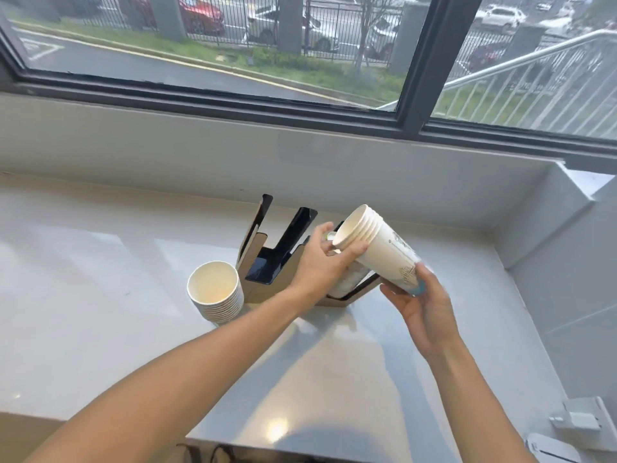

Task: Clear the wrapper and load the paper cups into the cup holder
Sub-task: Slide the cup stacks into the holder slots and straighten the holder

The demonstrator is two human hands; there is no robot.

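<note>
A short stack of white paper cups (377, 248) is held tilted in the air, mouths pointing up and left. My right hand (422, 304) grips its printed bottom end. My left hand (322, 262) pinches the rim end, in front of cups lying in the right slot of the cup holder (267, 259). The holder is brown and black, with angled slots, and its left slot is bare. A second stack of cups (215, 290) stands upright on the counter, touching the holder's left side. No wrapper is visible.
The pale counter (100, 279) runs under a wide window, with a low wall behind and a raised ledge at the right. A small white device (576, 424) lies at the lower right edge.
</note>
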